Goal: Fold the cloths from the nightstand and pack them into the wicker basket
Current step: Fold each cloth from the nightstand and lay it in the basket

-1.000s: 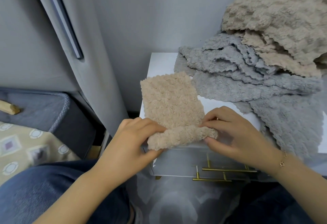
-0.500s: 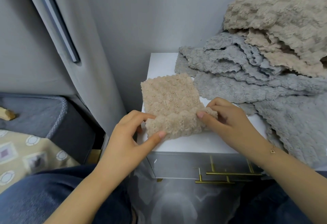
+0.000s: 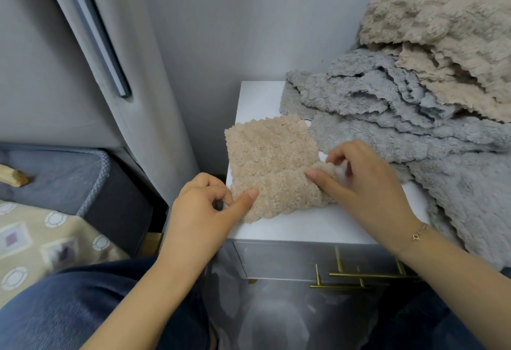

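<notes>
A small beige fluffy cloth (image 3: 269, 153) lies on the white nightstand top (image 3: 301, 228), its near edge folded up over itself. My left hand (image 3: 201, 211) pinches the fold's left end between thumb and fingers. My right hand (image 3: 362, 181) pinches the fold's right end. Behind and to the right, several grey cloths (image 3: 387, 117) lie in a loose heap, with beige cloths (image 3: 448, 31) piled on top of them. No wicker basket is in view.
The nightstand has a grey drawer front with brass handles (image 3: 359, 275). A grey curtain (image 3: 116, 73) hangs at the left. Lower left is a bed with a patterned cover (image 3: 41, 241). My knees in jeans (image 3: 83, 311) sit below the nightstand.
Both hands have carried the cloth's near edge up and away from me, so the fold now lies further over the cloth.
</notes>
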`<state>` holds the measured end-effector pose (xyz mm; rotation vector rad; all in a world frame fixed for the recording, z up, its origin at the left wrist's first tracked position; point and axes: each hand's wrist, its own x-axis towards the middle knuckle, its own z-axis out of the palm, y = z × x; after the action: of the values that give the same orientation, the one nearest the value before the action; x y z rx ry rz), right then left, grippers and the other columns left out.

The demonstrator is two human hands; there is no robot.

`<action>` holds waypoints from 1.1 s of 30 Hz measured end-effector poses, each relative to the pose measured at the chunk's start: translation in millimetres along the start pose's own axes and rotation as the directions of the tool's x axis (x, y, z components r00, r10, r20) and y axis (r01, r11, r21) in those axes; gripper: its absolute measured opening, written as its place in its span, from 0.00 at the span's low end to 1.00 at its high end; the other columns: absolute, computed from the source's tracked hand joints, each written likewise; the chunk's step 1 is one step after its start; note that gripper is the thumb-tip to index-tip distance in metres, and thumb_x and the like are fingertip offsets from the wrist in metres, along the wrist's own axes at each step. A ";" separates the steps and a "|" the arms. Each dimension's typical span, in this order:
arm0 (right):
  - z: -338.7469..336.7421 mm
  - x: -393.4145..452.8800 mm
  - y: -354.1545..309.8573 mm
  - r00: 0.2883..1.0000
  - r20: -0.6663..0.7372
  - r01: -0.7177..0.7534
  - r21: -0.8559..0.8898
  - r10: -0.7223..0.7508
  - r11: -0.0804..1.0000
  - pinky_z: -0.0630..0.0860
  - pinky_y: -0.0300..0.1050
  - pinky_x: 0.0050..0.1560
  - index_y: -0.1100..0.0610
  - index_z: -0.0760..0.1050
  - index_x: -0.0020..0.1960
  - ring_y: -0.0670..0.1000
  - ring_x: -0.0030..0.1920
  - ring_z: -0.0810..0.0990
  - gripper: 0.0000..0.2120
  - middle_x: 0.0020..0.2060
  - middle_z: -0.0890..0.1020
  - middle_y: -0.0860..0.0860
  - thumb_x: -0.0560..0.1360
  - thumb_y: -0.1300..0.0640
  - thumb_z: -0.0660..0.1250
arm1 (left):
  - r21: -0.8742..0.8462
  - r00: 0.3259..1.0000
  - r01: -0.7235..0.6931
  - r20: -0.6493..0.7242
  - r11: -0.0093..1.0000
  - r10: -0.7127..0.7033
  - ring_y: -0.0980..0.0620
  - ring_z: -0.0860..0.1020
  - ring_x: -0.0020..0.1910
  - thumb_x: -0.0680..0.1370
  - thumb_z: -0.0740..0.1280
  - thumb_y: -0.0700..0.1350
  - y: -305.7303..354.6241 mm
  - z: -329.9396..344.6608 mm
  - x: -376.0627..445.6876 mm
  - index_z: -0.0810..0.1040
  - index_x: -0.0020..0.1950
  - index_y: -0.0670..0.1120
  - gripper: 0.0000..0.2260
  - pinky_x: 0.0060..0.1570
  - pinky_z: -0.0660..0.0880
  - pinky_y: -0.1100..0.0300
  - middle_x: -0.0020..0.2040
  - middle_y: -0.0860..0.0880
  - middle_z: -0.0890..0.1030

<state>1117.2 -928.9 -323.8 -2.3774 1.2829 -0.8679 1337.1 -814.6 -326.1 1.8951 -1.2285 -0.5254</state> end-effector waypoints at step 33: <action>-20.5 -10.7 -4.3 0.935 0.311 0.063 0.335 -0.173 0.940 0.68 0.34 0.59 0.50 0.82 0.51 0.46 0.58 0.75 0.17 0.51 0.80 0.41 0.70 0.39 0.71 | 0.107 0.906 -0.408 0.169 0.907 0.388 0.58 0.74 0.53 0.73 0.66 0.63 6.9 -14.5 -17.2 0.81 0.47 0.56 0.13 0.59 0.66 0.63 0.48 0.62 0.77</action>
<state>1102.4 -917.2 -309.6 -2.2332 0.8035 -0.6086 1335.8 -794.9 -313.4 1.6708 -1.7382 -0.3647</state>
